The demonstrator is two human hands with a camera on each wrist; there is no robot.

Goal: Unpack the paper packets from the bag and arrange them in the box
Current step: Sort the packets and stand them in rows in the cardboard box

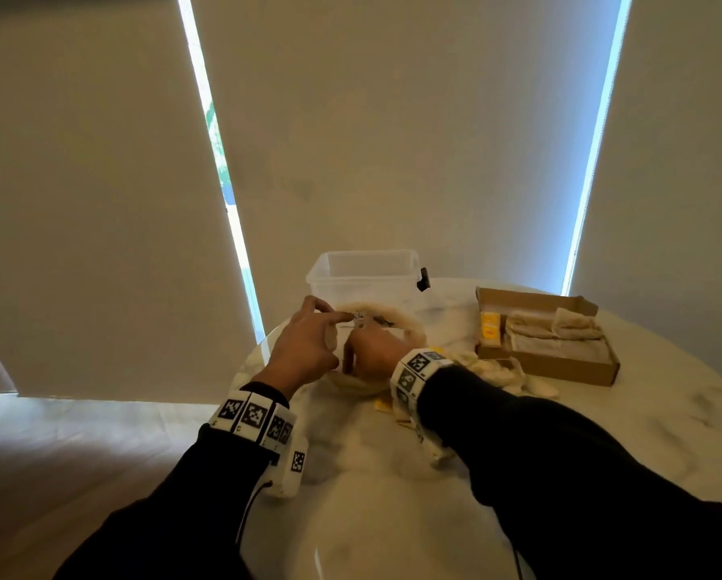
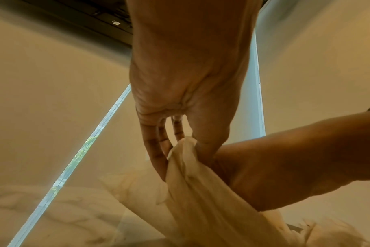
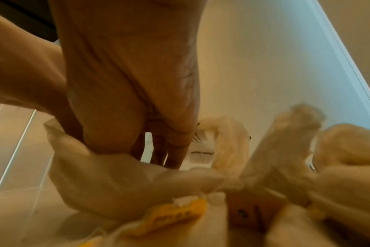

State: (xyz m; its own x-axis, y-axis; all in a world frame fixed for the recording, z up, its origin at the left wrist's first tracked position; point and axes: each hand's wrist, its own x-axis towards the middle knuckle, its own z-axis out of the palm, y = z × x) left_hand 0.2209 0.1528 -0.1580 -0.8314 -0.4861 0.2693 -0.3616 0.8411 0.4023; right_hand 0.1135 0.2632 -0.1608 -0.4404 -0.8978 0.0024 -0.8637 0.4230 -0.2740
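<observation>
A thin cream bag (image 1: 407, 324) stands open on the round marble table (image 1: 384, 508), just in front of me. My left hand (image 1: 339, 317) pinches the bag's far-left rim between thumb and forefinger; the left wrist view shows that pinch on the bag's film (image 2: 201, 192). My right hand (image 1: 367, 349) reaches down inside the bag's mouth with straight fingers (image 3: 175, 157), their tips hidden behind the bag's near wall (image 3: 95, 175). To the right lies an open cardboard box (image 1: 551, 367) holding several paper packets (image 1: 560, 328) with yellow tags.
A clear plastic tub (image 1: 367, 278) stands right behind the bag. Several loose packets (image 1: 501, 370) lie between the bag and the cardboard box, one with a yellow tag (image 3: 173, 215). The table's curved edge runs close on the left, and window blinds hang behind.
</observation>
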